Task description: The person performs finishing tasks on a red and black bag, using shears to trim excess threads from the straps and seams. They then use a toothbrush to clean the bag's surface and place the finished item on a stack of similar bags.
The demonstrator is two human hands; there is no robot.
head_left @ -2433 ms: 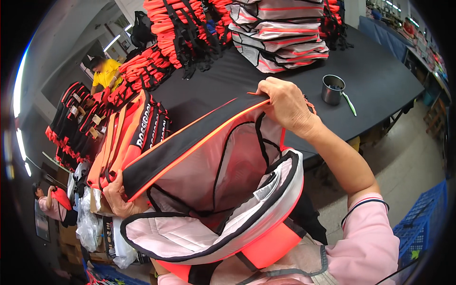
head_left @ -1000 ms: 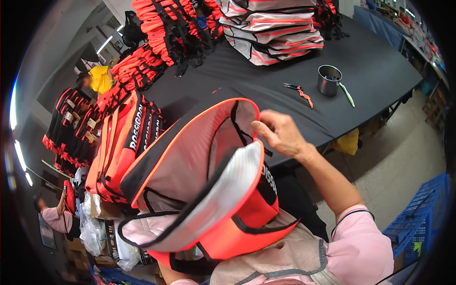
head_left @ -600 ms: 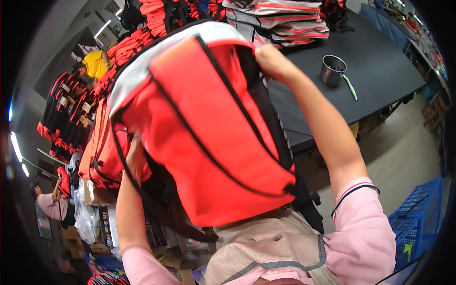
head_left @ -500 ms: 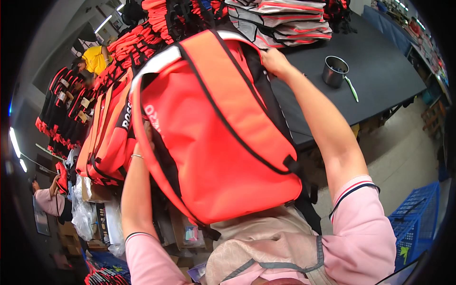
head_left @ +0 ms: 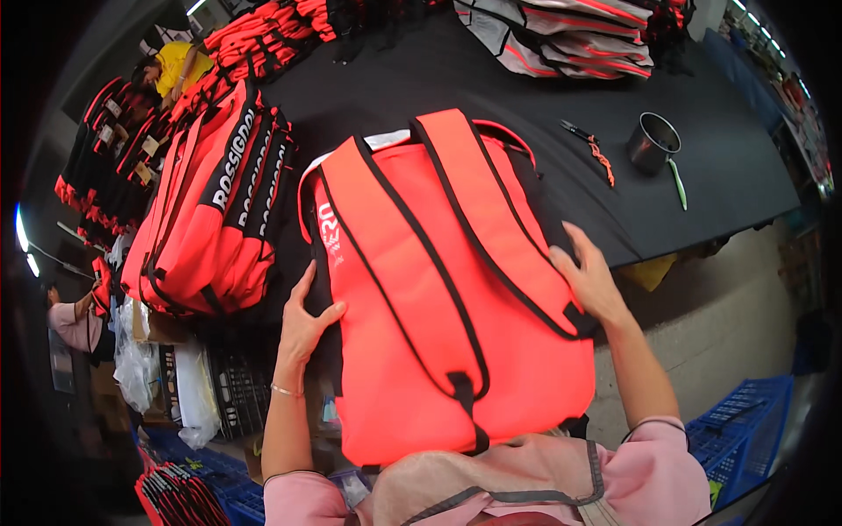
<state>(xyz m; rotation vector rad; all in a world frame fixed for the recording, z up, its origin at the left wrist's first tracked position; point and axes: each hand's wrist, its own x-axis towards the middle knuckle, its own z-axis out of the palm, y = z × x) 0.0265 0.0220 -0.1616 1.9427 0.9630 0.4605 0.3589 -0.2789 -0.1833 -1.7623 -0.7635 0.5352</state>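
A bright coral-red backpack (head_left: 386, 333) lies straps-up at the near edge of the black table (head_left: 719, 193), its two padded straps running lengthwise and its lower end at my apron. My left hand (head_left: 311, 307) rests at the bag's left side, thumb and fingers apart. My right hand (head_left: 579, 267) is at the right side beside a strap, fingers spread and open. Beyond the bag to the right are black thread snips with an orange cord (head_left: 596, 153), a steel cup (head_left: 654, 140) and a slim green-and-white tool (head_left: 677, 184).
Stacked red bags (head_left: 175, 237) stand left, red-black piles (head_left: 101, 149) and grey pieces (head_left: 553, 39) farther off. A person in yellow (head_left: 180, 66) and another in pink (head_left: 70, 320) are at left. Blue crates (head_left: 737, 421) sit below right; plastic wrapping (head_left: 136, 359) hangs lower left.
The bag was held open by its rim with the lining showing; it has been turned over and lowered onto the table, straps up. Both hands have loosened and moved down to its sides.
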